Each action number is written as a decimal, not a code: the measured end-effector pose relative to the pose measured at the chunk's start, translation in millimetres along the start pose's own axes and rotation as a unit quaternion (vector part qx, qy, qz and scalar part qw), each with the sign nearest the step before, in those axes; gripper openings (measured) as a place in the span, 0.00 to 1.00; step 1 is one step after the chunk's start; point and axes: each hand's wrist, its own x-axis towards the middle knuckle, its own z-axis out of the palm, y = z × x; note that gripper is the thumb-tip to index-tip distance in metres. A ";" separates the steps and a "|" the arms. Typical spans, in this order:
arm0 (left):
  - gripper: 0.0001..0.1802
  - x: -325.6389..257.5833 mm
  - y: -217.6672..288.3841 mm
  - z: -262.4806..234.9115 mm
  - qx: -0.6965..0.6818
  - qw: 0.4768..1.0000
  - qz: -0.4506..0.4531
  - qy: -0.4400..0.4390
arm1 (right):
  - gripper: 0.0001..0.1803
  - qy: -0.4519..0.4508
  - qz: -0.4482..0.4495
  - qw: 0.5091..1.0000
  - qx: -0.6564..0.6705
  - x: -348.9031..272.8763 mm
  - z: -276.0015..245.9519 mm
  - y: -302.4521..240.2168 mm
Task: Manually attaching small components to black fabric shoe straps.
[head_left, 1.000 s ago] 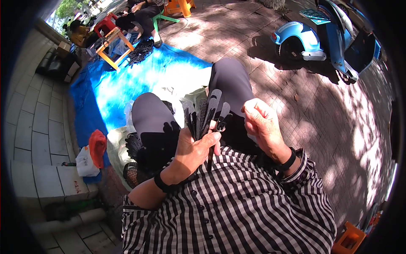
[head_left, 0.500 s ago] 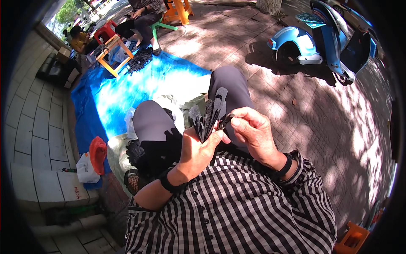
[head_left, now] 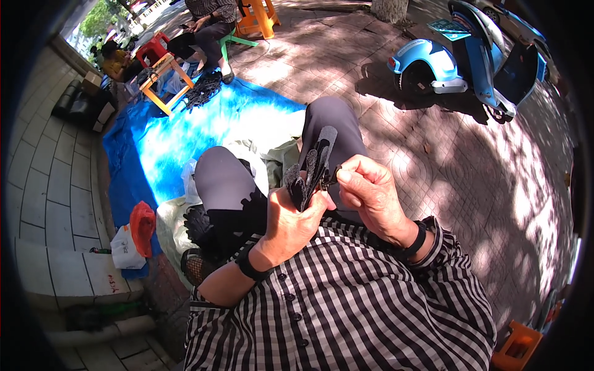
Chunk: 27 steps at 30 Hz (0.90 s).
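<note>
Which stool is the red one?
The red stool is the low one far left beside the wooden stool; the orange stool stands farther right.

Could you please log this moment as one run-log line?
left hand: grips black strips | right hand: pinches one strip | over lap, seated

The ground is paved brick (head_left: 433,185), dappled with sun and shade. A blue tarp (head_left: 185,133) is spread flat on it, running along a low tiled ledge (head_left: 49,185) at the left. On the tarp's near end lie a white plastic bag (head_left: 125,248) and a red bag (head_left: 143,226), touching each other. A pile of black netting (head_left: 202,89) sits at the tarp's far edge, beside a wooden stool (head_left: 162,77). A blue scooter (head_left: 464,62) stands on the brick, well apart from the tarp.
</note>
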 end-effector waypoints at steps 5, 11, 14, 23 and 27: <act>0.02 4.4 -2.4 1.1 0.001 0.998 0.059 0.024 | 0.05 -0.041 0.020 0.998 0.040 -1.1 0.0 -2.6; 0.04 1.8 -6.9 1.5 -0.017 0.999 0.027 0.016 | 0.05 -0.044 0.068 0.995 0.058 -1.4 0.0 -6.2; 0.04 2.5 -2.4 0.6 0.008 0.999 0.044 -0.001 | 0.05 -0.050 0.109 0.989 0.087 -0.8 -3.6 -8.2; 0.04 -0.1 -0.3 2.3 0.005 0.999 0.040 0.005 | 0.05 -0.060 0.152 0.984 0.065 0.5 -3.8 -16.8; 0.04 0.4 -9.7 2.0 0.024 0.998 0.061 -0.004 | 0.05 -0.067 0.177 0.978 0.083 0.8 -6.4 -15.8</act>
